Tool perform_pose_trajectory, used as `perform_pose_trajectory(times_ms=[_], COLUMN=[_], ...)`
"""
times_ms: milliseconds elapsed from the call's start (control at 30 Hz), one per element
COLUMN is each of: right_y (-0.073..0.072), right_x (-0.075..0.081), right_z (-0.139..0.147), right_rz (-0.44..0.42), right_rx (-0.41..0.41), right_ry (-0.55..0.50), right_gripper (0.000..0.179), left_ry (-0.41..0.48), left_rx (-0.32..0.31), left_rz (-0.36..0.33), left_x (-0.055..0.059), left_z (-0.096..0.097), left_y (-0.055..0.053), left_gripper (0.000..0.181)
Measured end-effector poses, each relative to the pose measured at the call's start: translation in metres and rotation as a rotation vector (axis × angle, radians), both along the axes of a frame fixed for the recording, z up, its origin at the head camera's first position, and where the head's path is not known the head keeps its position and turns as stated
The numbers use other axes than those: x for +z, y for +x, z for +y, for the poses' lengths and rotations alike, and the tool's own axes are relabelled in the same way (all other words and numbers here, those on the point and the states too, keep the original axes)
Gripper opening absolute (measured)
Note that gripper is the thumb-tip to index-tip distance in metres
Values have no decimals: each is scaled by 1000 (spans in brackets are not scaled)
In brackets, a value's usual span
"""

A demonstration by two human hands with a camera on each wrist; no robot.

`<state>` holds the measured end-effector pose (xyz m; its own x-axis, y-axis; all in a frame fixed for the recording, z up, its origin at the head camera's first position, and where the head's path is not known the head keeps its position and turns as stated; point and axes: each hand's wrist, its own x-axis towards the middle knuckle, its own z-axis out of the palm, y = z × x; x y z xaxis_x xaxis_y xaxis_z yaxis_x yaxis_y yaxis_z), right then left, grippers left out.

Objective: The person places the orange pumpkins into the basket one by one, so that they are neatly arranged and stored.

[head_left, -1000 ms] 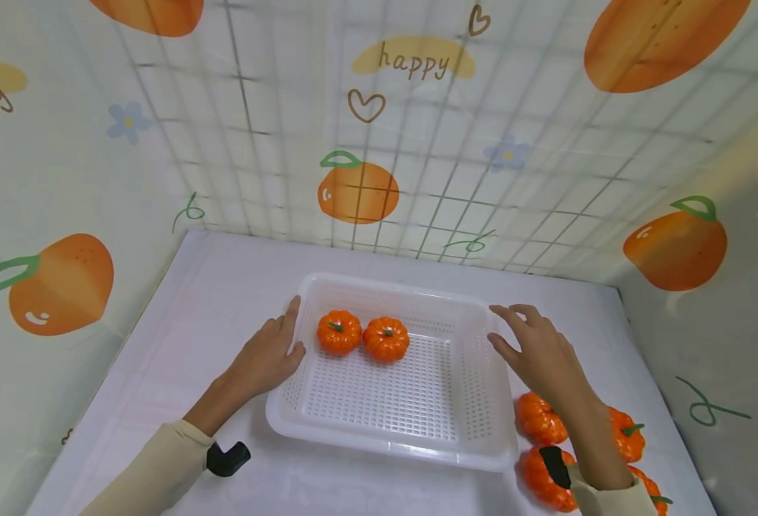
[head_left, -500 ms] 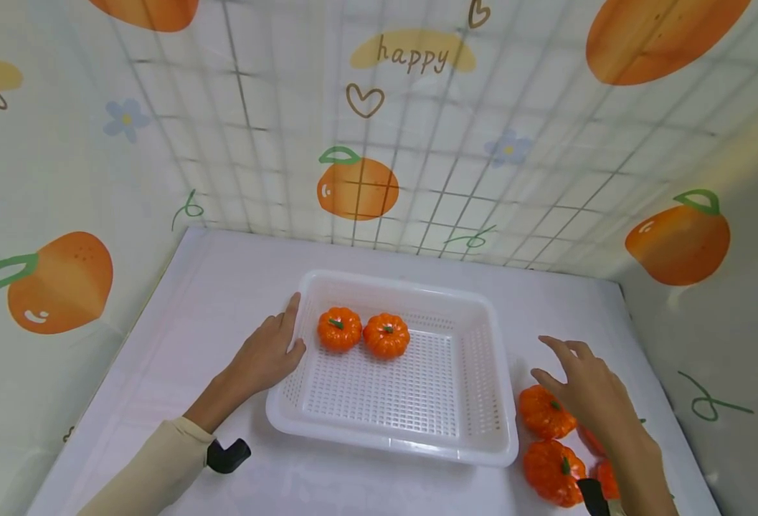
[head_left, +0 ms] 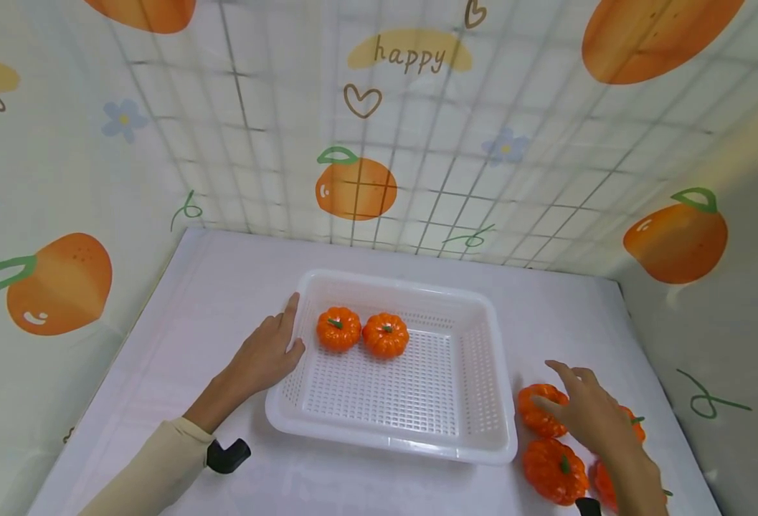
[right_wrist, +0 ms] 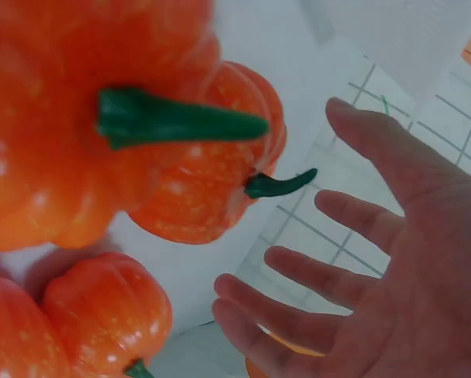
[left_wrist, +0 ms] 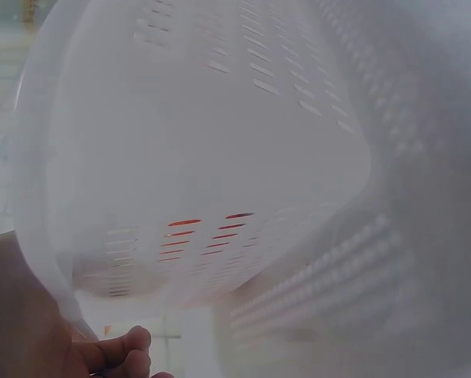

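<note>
A white perforated plastic basket (head_left: pixel 391 444) stands on the table, two small orange pumpkins (head_left: pixel 338 330) side by side at its far left inside. My left hand (head_left: pixel 267 351) holds the basket's left rim, the thumb over the edge; in the left wrist view the basket's wall (left_wrist: pixel 196 150) fills most of the picture. To the right of the basket, my right hand (head_left: pixel 588 412) hovers over several more orange pumpkins (head_left: pixel 554 473). Its fingers are spread and hold nothing. In the right wrist view, a green-stemmed pumpkin (right_wrist: pixel 212 189) lies near the fingertips.
A white cloth covers the table (head_left: pixel 237 265). Printed curtains (head_left: pixel 417 143) with oranges and grid lines enclose the back and both sides. A black wrist strap piece (head_left: pixel 228 456) hangs by the left sleeve (head_left: pixel 159 466).
My right hand has left the basket's right rim and moved right and nearer, over the loose pumpkins. The left hand and basket stay in place.
</note>
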<state>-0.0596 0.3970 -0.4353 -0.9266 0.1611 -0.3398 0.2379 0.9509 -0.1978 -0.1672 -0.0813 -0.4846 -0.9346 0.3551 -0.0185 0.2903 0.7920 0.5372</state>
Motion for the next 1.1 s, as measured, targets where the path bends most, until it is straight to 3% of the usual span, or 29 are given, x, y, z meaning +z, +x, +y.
perform_pose_trajectory(times_ms=[400,533,1100], right_y=[1,-1,-2], right_x=[-13,-18,-25], right_z=[-2,-1,-2], right_rz=[-85,-140,-163], right_rx=[2,-30,-48], right_ry=[-35,-44,-61], right_gripper=[96,98,94], left_ry=[0,-6,-5], left_rx=[4,7,14], left_rz=[5,1,2], left_x=[-1,-1,-1], left_z=[0,0,0], left_y=[0,0,0], left_gripper=[82,82,82])
